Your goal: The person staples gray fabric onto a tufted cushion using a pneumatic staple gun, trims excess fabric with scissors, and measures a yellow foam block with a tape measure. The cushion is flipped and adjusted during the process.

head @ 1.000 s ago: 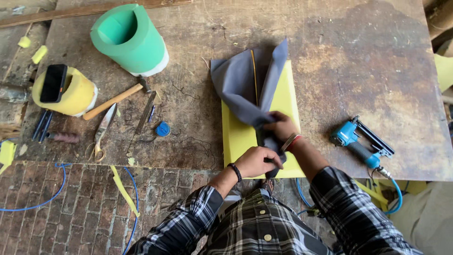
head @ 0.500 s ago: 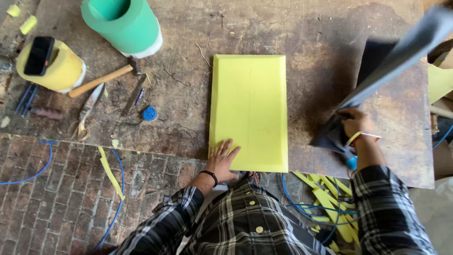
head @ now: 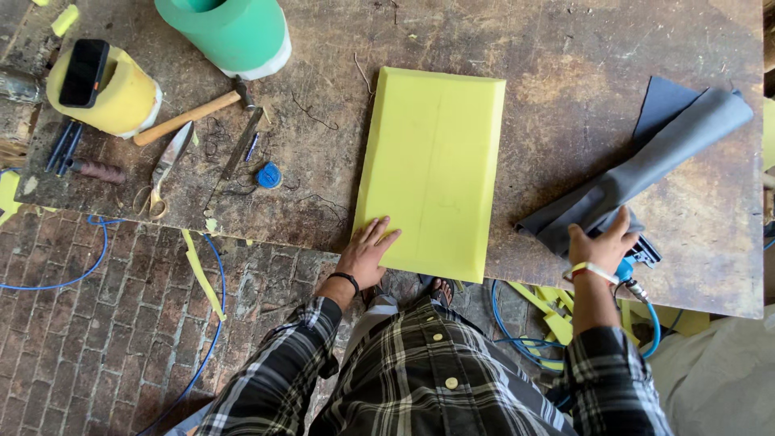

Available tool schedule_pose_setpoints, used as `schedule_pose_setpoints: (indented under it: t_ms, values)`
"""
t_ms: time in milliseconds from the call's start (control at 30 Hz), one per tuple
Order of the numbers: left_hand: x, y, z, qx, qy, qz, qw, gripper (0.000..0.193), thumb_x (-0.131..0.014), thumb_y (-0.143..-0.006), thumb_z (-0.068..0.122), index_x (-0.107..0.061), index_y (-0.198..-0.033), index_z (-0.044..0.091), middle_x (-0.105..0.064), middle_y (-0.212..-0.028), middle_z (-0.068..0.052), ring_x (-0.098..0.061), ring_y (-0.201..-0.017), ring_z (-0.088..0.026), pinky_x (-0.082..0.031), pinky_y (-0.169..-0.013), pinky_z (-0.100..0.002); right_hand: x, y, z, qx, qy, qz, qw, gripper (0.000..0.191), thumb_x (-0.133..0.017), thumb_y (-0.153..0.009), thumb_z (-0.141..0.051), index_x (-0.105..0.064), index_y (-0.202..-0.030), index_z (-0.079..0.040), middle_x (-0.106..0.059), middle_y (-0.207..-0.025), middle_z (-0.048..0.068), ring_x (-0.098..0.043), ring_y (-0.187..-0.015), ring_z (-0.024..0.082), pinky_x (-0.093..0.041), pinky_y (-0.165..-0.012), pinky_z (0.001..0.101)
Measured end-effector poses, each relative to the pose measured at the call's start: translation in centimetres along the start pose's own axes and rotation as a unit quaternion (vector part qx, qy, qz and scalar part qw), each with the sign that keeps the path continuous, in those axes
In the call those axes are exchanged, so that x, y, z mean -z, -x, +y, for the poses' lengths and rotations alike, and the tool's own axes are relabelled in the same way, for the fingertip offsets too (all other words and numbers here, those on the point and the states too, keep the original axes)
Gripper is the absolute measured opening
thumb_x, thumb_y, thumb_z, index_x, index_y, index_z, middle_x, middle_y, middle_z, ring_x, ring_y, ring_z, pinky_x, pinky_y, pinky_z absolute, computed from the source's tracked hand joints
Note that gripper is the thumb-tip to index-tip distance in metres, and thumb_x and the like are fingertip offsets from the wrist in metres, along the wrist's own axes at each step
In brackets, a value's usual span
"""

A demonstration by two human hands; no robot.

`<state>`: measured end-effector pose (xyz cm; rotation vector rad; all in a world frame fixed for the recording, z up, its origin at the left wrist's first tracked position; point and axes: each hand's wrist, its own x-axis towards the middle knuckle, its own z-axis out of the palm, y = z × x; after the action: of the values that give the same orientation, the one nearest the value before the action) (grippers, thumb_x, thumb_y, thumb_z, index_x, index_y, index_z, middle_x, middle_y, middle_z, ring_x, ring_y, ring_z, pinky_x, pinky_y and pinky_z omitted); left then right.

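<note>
The yellow foam pad [head: 432, 173] is laid flat and bare on the worn wooden table [head: 557, 73], its near end at the table's front edge. The left hand [head: 365, 252] is spread open, fingers splayed, and pressed flat on the pad's near left corner; nothing is gripped by it. To the right of the pad, well apart from it, the grey fabric [head: 646, 173] is draped loosely over the table, and its near end is pinched in the closed right hand [head: 601, 242]. So far as can be judged, the pad is uncovered and the fabric is set aside; no covering or fastening of the pad is seen.

Under the right hand a blue tool [head: 638, 260] with a blue hose is mostly hidden, and its kind cannot be made out. To the left of the pad a hammer [head: 194, 113], scissors [head: 164, 171] and a small blue cap [head: 269, 175] are laid; the green roll [head: 230, 32] beyond them is cut off by the frame's top.
</note>
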<state>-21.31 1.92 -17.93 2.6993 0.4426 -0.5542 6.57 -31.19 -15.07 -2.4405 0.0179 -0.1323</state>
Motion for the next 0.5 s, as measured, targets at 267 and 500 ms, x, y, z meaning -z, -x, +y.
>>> schedule_pose_setpoints:
  t_ms: [267, 500]
  values:
    - [-0.3, 0.7, -1.9, 0.199, 0.287, 0.046, 0.936, 0.097, -0.077, -0.082, 0.015, -0.02, -0.16, 0.01, -0.033, -0.162, -0.017, -0.04, -0.147, -0.034, -0.039, -0.119, -0.048, -4.3, 8.9, -2.1, 0.054, 0.13, -0.346, 0.928, 0.07, -0.076, -0.086, -0.035, -0.048, -0.149, -0.026, -0.05, -0.155, 0.009, -0.052, -0.14, 0.029, -0.047, -0.12, 0.0424]
    - [-3.4, 1.0, -3.1, 0.073, 0.027, 0.111, 0.991, 0.095, -0.076, -0.082, 0.006, -0.021, -0.16, 0.006, -0.038, -0.151, -0.028, -0.044, -0.136, -0.043, -0.042, -0.113, -0.048, -6.0, 12.5, -1.9, 0.249, 0.181, -0.281, 0.909, 0.099, -0.084, -0.074, -0.04, -0.031, -0.153, -0.012, -0.047, -0.154, 0.016, -0.039, -0.145, 0.032, -0.033, -0.115, 0.0487]
